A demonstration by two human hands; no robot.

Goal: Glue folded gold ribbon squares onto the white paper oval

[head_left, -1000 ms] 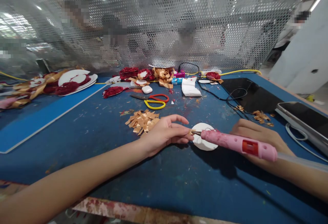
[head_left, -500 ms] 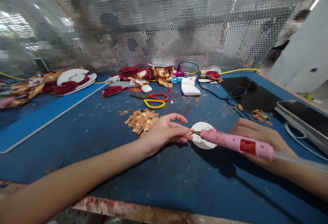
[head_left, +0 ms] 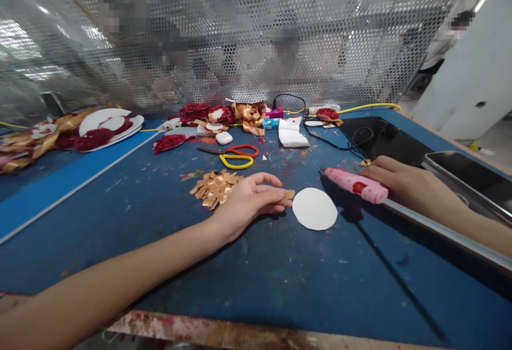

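Note:
My left hand (head_left: 262,198) pinches a small gold ribbon piece (head_left: 288,195) by its edge, just left of a white round disc (head_left: 314,209) lying flat on the table. Behind my left wrist is a heap of cut gold ribbon pieces (head_left: 214,187). On the right, my right hand (head_left: 404,182) is closed around a pink glue gun (head_left: 356,184); its fingers are partly hidden behind it. The gun's dark nozzle points left, above the table and apart from the disc. A long translucent glue stick (head_left: 436,228) trails from its back end.
Scissors (head_left: 238,157) with red and yellow handles lie beyond my left hand. Red fabric flowers (head_left: 172,143), gold ribbon (head_left: 250,118) and a white paper (head_left: 292,132) line the back by a perforated metal screen (head_left: 224,35). A phone (head_left: 472,179) and black cable (head_left: 336,150) are at right.
My right hand has drawn the glue gun up and right, away from the ribbon piece its nozzle was touching. The disc is now uncovered. My left hand still holds the piece.

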